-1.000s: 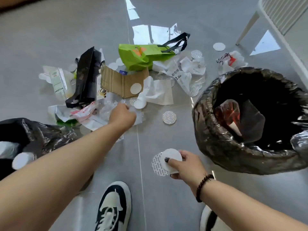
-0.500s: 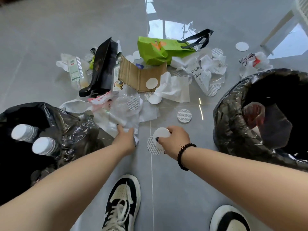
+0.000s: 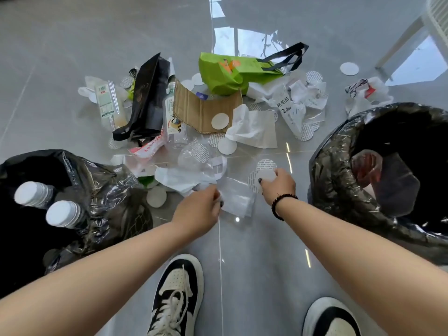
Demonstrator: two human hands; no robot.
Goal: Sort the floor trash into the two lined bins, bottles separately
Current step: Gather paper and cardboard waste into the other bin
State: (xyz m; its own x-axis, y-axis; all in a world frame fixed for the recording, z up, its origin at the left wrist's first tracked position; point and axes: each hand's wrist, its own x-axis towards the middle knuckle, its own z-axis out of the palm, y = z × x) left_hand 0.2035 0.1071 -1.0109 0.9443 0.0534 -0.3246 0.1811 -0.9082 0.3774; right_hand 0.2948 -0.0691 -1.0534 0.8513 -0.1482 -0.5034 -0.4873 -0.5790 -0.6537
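Observation:
My left hand (image 3: 200, 209) pinches a clear plastic wrapper (image 3: 236, 198) low over the grey floor. My right hand (image 3: 276, 187) grips a couple of white round discs (image 3: 266, 176), close to another patterned disc (image 3: 266, 164) on the floor. The left bin (image 3: 104, 190), lined in black, holds two bottles with white caps (image 3: 63, 214). The right bin (image 3: 339, 190), also black-lined, holds a reddish wrapper (image 3: 366, 166) and dark paper. Between them lies a trash pile: a clear bottle (image 3: 173, 127), a second bottle (image 3: 106, 105), cardboard (image 3: 196, 112), a green bag (image 3: 228, 71), a black bag (image 3: 148, 98), and white tissue (image 3: 252, 128).
Several white discs lie scattered about, one far back (image 3: 349, 68). Crumpled white paper (image 3: 303, 100) and a white plastic bag (image 3: 366, 93) sit behind the right bin. A white chair leg (image 3: 400, 42) stands at the top right. My two shoes (image 3: 177, 294) stand on the floor below.
My left hand has drawn back from the pile toward me, pulling the clear wrapper along. My right hand has moved forward with its discs toward another disc. The view shifted, showing the left bin's bottles.

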